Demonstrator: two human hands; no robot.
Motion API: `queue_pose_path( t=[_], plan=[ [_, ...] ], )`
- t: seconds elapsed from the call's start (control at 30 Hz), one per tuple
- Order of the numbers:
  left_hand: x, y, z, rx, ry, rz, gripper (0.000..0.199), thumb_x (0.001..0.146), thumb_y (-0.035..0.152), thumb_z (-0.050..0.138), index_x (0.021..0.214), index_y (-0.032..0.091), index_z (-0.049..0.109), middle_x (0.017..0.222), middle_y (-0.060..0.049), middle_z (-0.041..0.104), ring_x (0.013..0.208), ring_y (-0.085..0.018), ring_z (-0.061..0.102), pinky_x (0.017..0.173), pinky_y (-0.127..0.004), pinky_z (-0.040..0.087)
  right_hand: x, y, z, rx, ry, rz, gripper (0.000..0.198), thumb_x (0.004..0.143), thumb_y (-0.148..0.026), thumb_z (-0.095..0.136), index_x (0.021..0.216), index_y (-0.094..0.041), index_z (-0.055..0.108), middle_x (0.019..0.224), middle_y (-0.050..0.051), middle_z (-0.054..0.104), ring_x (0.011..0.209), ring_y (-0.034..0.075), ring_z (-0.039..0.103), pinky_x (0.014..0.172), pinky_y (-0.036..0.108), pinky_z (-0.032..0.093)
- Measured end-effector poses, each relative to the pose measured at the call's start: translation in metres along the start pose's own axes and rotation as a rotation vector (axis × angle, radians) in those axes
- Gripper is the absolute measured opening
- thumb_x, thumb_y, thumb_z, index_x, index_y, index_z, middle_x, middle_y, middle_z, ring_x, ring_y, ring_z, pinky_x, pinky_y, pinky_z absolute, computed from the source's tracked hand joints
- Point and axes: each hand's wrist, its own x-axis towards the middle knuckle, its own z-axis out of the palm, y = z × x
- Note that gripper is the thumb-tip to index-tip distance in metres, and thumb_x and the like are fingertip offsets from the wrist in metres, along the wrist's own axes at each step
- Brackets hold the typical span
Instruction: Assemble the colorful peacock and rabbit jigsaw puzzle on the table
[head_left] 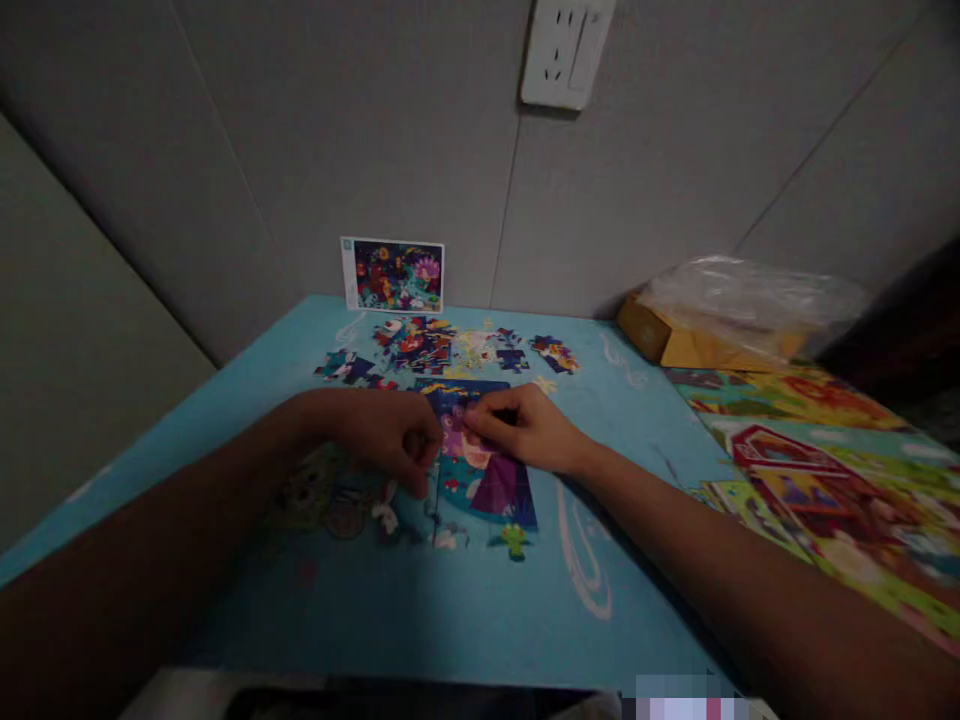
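A partly joined jigsaw puzzle (pixel 504 488), dark blue and purple, lies on the light-blue table in front of me. My left hand (pixel 394 435) is over its left edge, fingers curled and thumb close to the fingertips; whatever they may hold does not show. My right hand (pixel 529 428) rests at the puzzle's upper right, thumb and finger pinched together against its surface. I cannot make out a piece between them. A green frog-like figure (pixel 514 541) is at the lower right of the puzzle, and a white rabbit figure (pixel 385 510) lies below my left hand.
Loose puzzle pieces (pixel 420 345) spread along the back of the blue table (pixel 480 625). A picture card (pixel 397 275) leans against the wall. At right are colourful illustrated boards (pixel 840 480) and a yellow box (pixel 705 345) under clear plastic. A socket (pixel 566 50) is above.
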Motion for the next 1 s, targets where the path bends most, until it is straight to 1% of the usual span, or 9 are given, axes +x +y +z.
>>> queue_pose_path(
  t=[0.13,0.27,0.47,0.57,0.73,0.83,0.93,1.0],
  plan=[
    [0.001,-0.002,0.003,-0.008,0.02,0.019,0.029,0.073,0.041,0.075,0.072,0.018,0.057,0.059,0.003,0.062,0.048,-0.013,0.057,0.044,-0.021,0.04,0.0,-0.001,0.0,0.011,-0.009,-0.002,0.044,0.091,-0.048,0.054,0.069,-0.012,0.065,0.058,0.0,0.057,0.053,0.008,0.044,0.051,0.021,0.033],
    [0.004,-0.001,0.005,0.051,0.087,0.059,0.03,0.071,0.04,0.079,0.07,0.018,0.058,0.055,0.004,0.058,0.045,-0.011,0.053,0.043,-0.021,0.037,0.0,0.0,0.0,-0.014,-0.016,0.022,0.04,0.092,-0.043,0.052,0.07,-0.012,0.066,0.059,0.001,0.058,0.052,0.009,0.046,0.051,0.021,0.033],
    [0.003,0.002,0.006,0.106,0.112,0.06,0.031,0.071,0.038,0.08,0.069,0.018,0.057,0.057,0.004,0.059,0.049,-0.011,0.055,0.045,-0.02,0.038,0.0,0.002,-0.001,-0.029,-0.008,0.017,0.039,0.092,-0.042,0.052,0.071,-0.012,0.066,0.057,0.0,0.056,0.052,0.008,0.044,0.05,0.021,0.032],
    [0.002,0.004,0.006,0.144,0.112,0.059,0.031,0.07,0.037,0.08,0.067,0.018,0.056,0.057,0.005,0.058,0.049,-0.011,0.054,0.045,-0.02,0.037,0.0,0.002,0.0,-0.047,-0.004,0.008,0.039,0.092,-0.042,0.053,0.07,-0.012,0.066,0.056,-0.001,0.054,0.051,0.008,0.042,0.049,0.021,0.03],
    [0.002,0.008,0.008,0.183,0.136,0.038,0.032,0.068,0.038,0.082,0.066,0.018,0.056,0.057,0.005,0.058,0.05,-0.011,0.053,0.045,-0.021,0.036,0.0,0.003,0.001,-0.03,-0.011,0.012,0.037,0.091,-0.04,0.053,0.071,-0.012,0.066,0.056,-0.001,0.054,0.051,0.008,0.043,0.049,0.021,0.031],
    [0.002,0.008,0.008,0.174,0.143,0.039,0.034,0.066,0.039,0.082,0.065,0.018,0.056,0.056,0.004,0.057,0.05,-0.011,0.052,0.045,-0.021,0.035,0.001,0.003,0.001,-0.043,-0.004,0.009,0.036,0.091,-0.039,0.053,0.07,-0.012,0.065,0.054,-0.002,0.051,0.05,0.008,0.04,0.048,0.021,0.03],
    [0.004,0.003,0.007,0.138,0.171,0.11,0.033,0.069,0.039,0.077,0.063,0.018,0.054,0.053,0.004,0.053,0.048,-0.01,0.048,0.044,-0.021,0.032,0.0,-0.001,0.0,-0.104,0.001,-0.038,0.035,0.091,-0.037,0.053,0.068,-0.013,0.064,0.053,-0.003,0.05,0.049,0.007,0.04,0.047,0.02,0.029],
    [0.005,-0.003,0.005,0.091,0.198,0.197,0.032,0.074,0.04,0.071,0.062,0.018,0.052,0.051,0.005,0.05,0.047,-0.009,0.045,0.044,-0.021,0.031,-0.001,-0.006,0.0,-0.167,0.004,-0.117,0.028,0.09,-0.031,0.054,0.074,-0.012,0.067,0.054,-0.003,0.052,0.048,0.007,0.042,0.048,0.02,0.031]
  ],
)
